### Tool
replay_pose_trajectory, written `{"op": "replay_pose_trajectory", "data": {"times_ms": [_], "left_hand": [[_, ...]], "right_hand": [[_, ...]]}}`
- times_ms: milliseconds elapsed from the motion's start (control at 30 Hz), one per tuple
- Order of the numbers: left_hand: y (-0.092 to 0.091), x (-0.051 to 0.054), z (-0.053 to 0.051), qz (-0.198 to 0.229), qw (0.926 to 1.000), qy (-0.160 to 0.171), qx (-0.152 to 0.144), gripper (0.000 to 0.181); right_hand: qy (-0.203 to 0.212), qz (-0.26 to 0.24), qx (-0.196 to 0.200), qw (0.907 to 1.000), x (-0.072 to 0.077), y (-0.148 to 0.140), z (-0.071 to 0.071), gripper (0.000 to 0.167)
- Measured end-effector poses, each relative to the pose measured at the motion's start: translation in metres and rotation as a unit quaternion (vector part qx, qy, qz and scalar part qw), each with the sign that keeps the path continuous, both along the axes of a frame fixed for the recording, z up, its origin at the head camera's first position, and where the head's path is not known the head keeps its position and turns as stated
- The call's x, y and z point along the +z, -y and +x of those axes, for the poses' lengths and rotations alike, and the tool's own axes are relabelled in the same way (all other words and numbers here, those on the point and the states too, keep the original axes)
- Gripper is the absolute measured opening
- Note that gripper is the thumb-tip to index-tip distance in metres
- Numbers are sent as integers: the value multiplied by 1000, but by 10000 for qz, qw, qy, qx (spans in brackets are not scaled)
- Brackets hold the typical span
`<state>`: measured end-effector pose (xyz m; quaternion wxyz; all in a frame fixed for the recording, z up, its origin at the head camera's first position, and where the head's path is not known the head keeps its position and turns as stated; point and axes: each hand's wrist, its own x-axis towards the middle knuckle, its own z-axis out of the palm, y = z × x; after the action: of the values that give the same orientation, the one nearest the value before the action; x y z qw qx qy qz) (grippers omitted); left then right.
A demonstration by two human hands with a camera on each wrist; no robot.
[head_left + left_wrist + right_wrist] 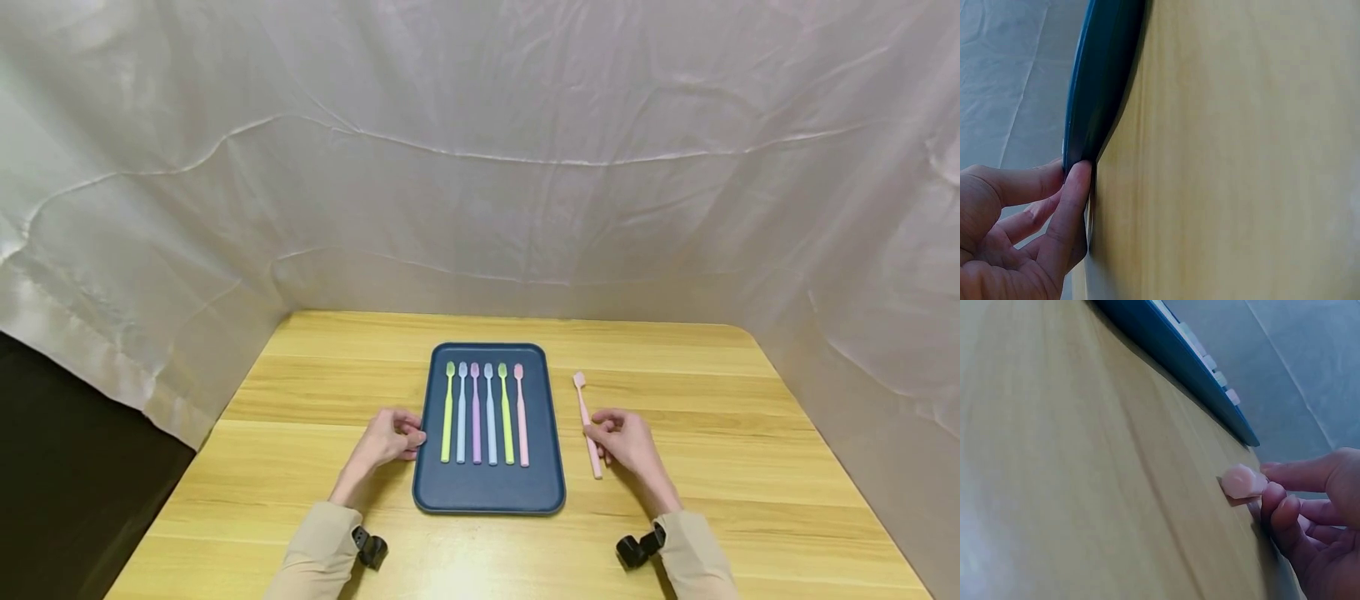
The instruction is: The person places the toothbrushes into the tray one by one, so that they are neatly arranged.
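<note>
A dark blue tray lies on the table with several toothbrushes side by side in it, heads toward the far end. Left to right they run yellow-green, light blue, purple, light blue, yellow-green and pink. My left hand pinches the tray's left rim between thumb and fingers, as the left wrist view shows. To the right of the tray, my right hand pinches another pink toothbrush by its handle, low over or on the table.
The wooden table extends to both sides of the tray. Pale curtains hang behind and beside it. A dark area lies beyond the left edge. Each wrist wears a small black camera.
</note>
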<state>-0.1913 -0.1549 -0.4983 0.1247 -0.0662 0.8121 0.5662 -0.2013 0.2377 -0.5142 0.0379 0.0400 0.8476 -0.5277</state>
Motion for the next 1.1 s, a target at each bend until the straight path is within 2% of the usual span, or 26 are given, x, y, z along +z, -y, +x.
{"op": "replay_pose_trajectory", "data": {"times_ms": [233, 400, 600, 867, 1100], "left_hand": [[-1, 1, 1, -37, 10000, -4, 9, 26], [-1, 1, 0, -46, 10000, -17, -6, 26], [-1, 0, 0, -55, 10000, -12, -14, 26], [-1, 0, 0, -67, 10000, -18, -10, 26], [-1, 0, 0, -83, 10000, -31, -18, 26]], "right_hand": [[14, 376, -48, 9993, 0, 4, -2, 22], [80, 471, -172, 9987, -1, 6, -4, 16], [119, 517, -252, 9983, -3, 6, -5, 15], [-88, 656, -345, 9972, -3, 7, -4, 12], [-45, 484, -347, 9982, -2, 7, -3, 13]]}}
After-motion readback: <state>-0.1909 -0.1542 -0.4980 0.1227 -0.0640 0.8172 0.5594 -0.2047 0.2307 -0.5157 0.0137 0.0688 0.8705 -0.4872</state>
